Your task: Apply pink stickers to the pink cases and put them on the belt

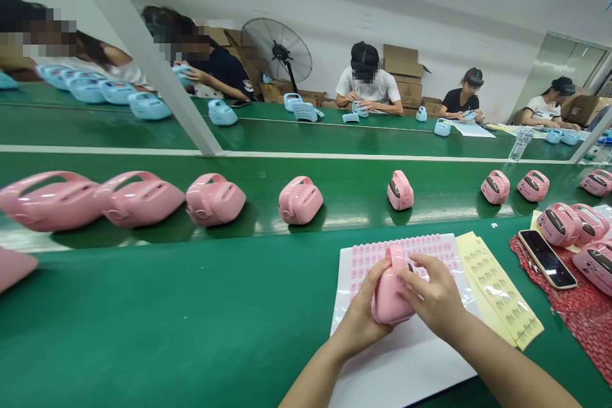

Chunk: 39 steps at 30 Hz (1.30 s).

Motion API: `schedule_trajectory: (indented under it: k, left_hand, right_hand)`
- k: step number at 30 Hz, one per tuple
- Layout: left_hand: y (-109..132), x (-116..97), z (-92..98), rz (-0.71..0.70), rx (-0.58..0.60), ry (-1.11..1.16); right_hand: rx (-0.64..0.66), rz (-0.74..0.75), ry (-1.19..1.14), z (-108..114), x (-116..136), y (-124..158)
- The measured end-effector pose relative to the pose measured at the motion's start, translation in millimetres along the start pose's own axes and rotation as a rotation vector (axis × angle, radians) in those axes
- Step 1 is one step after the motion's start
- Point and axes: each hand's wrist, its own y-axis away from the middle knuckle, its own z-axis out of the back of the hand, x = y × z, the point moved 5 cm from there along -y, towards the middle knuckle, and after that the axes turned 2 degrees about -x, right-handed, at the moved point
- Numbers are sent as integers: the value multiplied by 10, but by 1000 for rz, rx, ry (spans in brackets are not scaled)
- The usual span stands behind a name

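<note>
A pink plastic case with a loop handle (392, 298) is held up over a white sheet with rows of pink stickers (436, 247). My left hand (364, 317) is wrapped around its left side, fingers near the handle. On the right side, the bent fingers of my right hand (438, 296) press against the case beside the handle. Whether something small sits under those fingertips is hidden. Just right of the white sheet lie yellow sticker sheets (502, 290) with rows of small pale shapes.
Several pink cases (300, 200) stand along the green belt (344, 194) ahead. At right, a phone (547, 259) and more pink cases rest on red bubble wrap (581, 306). Across the belt, several people handle blue cases (222, 113). A white post (157, 51) slants at left.
</note>
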Motion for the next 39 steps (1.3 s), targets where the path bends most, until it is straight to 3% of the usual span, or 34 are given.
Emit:
schedule_trajectory:
  k: [7,14,17,22,24,28,30,32,35,37,39]
  left_hand:
    - [42,16,-28,-224,168,-355]
    - [46,27,-10,-289,186,-430]
    - [48,39,-13,-288,187,-401]
    - [60,4,18,-222,179,-325]
    - [82,-61,29,-197,188,-298]
    - [169,-173,7,-104,242,-192]
    - [191,-184,26,-39,173,-82]
    - [178,-149,69,22,41,39]
    - [117,3,126,133,-138,148]
    - [75,134,134,188,-158,137]
    - [52,264,117,216,-70,49]
  right_hand:
    - [-156,211,148,47,124,-13]
    - [-61,224,79,-23,100,-15]
    - [40,100,-113,-108,-18,-6]
    - [276,-429,-592,-333,-284,17]
    - [315,-553,-693,-379,-333,-7]
    - [400,-536,-810,-415,-389,-154]
    - [515,-525,-852,-425,-440,-203]
    - [553,-588,-829,-367,-557,-238]
    - [423,-714,-649,-108,-817,-347]
    - [302,-738,-367,127,-1012,-490]
    - [185,-739,-48,321,-1212,-683]
